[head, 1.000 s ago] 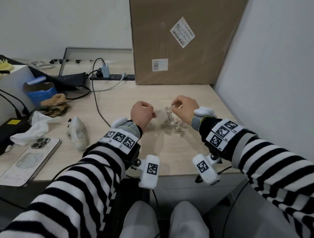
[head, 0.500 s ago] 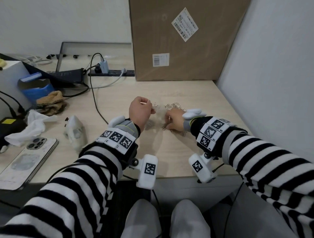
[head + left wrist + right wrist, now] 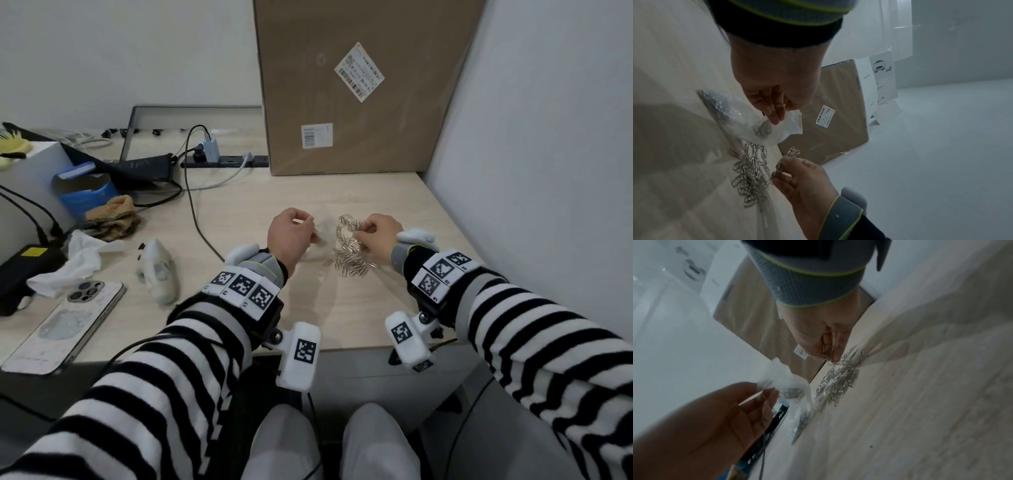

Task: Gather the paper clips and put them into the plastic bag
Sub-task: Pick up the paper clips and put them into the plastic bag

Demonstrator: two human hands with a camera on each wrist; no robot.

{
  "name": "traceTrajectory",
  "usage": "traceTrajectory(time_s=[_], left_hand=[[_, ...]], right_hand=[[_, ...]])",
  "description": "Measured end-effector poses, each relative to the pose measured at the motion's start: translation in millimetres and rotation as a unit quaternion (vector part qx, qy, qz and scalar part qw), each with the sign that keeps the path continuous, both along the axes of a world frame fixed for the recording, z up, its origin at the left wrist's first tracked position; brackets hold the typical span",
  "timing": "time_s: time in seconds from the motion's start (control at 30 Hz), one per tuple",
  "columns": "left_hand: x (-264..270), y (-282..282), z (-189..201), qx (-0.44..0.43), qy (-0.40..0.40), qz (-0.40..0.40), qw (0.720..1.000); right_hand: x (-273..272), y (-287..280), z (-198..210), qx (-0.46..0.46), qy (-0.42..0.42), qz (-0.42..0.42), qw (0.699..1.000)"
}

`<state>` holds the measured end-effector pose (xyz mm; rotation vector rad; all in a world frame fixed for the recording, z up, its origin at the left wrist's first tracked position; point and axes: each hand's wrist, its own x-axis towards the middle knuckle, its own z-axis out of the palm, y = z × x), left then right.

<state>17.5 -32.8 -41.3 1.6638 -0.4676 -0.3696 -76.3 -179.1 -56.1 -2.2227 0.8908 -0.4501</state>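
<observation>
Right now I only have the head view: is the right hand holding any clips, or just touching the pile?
Observer: The left wrist view shows the right hand pinching a small bunch of paper clips lifted off the pile.
Operator: Any clips inside the plastic bag?
Observer: Yes, a small cluster shows through the plastic bag.
Operator: How is the bag held?
Observer: The left hand pinches its upper edge.

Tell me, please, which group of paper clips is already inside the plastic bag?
The small cluster seen through the plastic bag that the left hand pinches. The big pile lies bare on the desk; the right hand holds a few more.
</observation>
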Motion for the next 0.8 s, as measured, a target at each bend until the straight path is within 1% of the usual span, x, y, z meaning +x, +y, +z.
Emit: traceTrajectory(time_s=[0.1, 0.17, 0.23, 0.37, 0.43, 0.5, 0.57, 0.67, 0.8], left_hand=[[-6, -2, 2, 0.006, 0.004, -0.009, 1.000], [-11, -4, 4, 0.005, 0.011, -0.020, 1.000], [-15, -8, 6, 0.006, 0.026, -0.028, 0.999], [-21, -12, 10, -0.004, 0.058, -0.040, 0.998], [-22, -12, 11, -0.008, 0.070, -0.052, 0.996], [-22, -13, 10, -0.010, 0.076, -0.060, 0.995], [-22, -13, 10, -0.013, 0.080, -0.060, 0.995], [-20, -12, 10, -0.009, 0.076, -0.055, 0.996], [-18, -9, 11, -0.006, 0.069, -0.046, 0.997]], right_hand=[[-4, -3, 8, 0.122, -0.109, -0.015, 0.986], [-8, -2, 16, 0.166, -0.167, -0.011, 0.972], [-9, 2, 26, 0.181, -0.210, -0.004, 0.961], [-9, 12, 41, 0.187, -0.257, 0.021, 0.948], [-7, 19, 45, 0.180, -0.259, 0.043, 0.948], [-5, 23, 44, 0.159, -0.244, 0.055, 0.955], [-4, 26, 41, 0.128, -0.215, 0.062, 0.966], [-3, 29, 35, 0.056, -0.144, 0.067, 0.986], [-8, 33, 38, -0.001, -0.099, 0.082, 0.992]])
